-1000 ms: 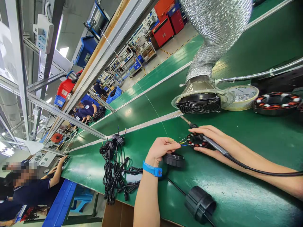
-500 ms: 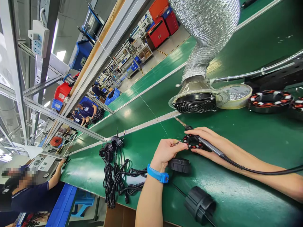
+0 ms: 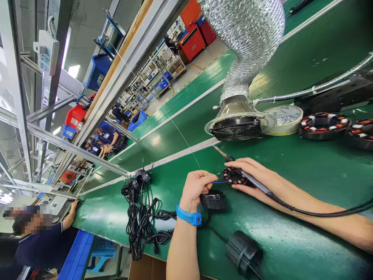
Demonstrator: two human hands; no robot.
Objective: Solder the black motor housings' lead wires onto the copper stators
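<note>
My right hand is closed around a soldering iron whose metal tip points up and left, and its fingers also rest on a small wound coil ring with red and white windings on the green bench. My left hand, with a blue wrist strap, pinches thin wires that lead to the ring. A black round housing lies just under the left hand.
A fume fan on a silver flexible duct stands behind the hands. Beside it sit a solder tin and larger coil rings. A black cap and black cable bundles lie nearer the front edge. Other workers sit at left.
My left hand drew back slightly left, still pinching the wires. The right hand and the ring shifted a little left in the picture as the view moved.
</note>
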